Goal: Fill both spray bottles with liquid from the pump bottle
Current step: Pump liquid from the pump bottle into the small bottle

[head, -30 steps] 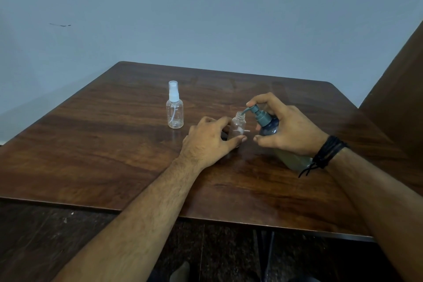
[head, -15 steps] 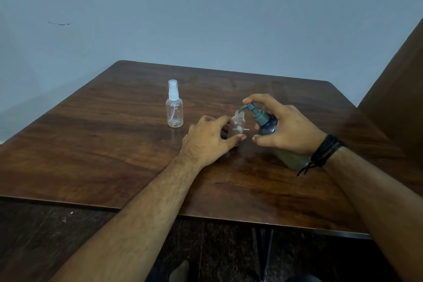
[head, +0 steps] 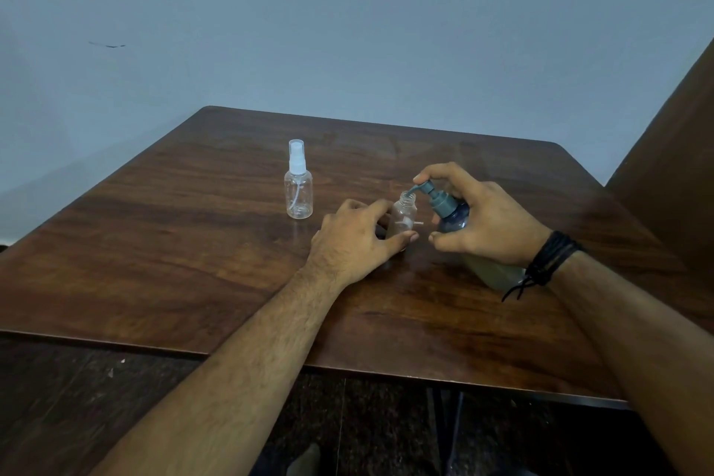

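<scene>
Mid-fill on the first one. Left hand point(head: 359, 240) wrapped round the open spray bottle point(head: 405, 216), cap off, standing on the worktop point(head: 193, 243). Right hand point(head: 483, 220) gripping the pump bottle point(head: 456, 220), tilted toward the small one, forefinger curled over the pump head point(head: 427, 189) with the spout hanging right at the open neck. Looks like something white, maybe the removed sprayer, lying just behind the open bottle, hard to tell though.

Tips for this step, just my take: keep the spout dead over that narrow neck, press slow and full, and keep the small bottle pinned so it doesn't skate or tip. Short jabs probably squirt past the rim. Tilted pump bottle may draw air if the liquid sits away from the tube, so worth watching.

Second spray bottle point(head: 298, 182) standing upright further left and back, well apart, white cap on, looks empty. So roughly under halfway.

Surface: dark glossy wood grain, rounded corners, likely slippery. Plain pale blue-grey wall point(head: 347, 31) behind, brown panel at right, dark floor below.
</scene>
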